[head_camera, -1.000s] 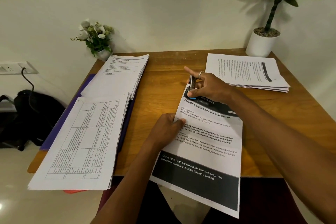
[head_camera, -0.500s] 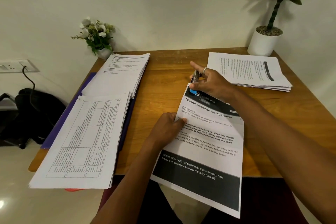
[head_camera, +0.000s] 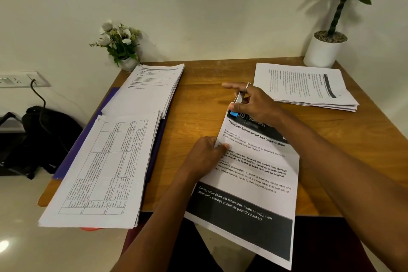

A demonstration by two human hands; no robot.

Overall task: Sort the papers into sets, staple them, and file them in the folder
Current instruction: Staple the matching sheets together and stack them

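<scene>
Sheets may fan and the staple miss the lower pages if the left hand (head_camera: 203,157), pinching the left edge of the paper set (head_camera: 254,172), slackens while the right hand (head_camera: 257,104), forefinger outstretched, grips the stapler (head_camera: 238,98) at its far-left corner. The set, white with black bands, lies near-centre on the table (head_camera: 205,99), its near end overhanging the edge
</scene>
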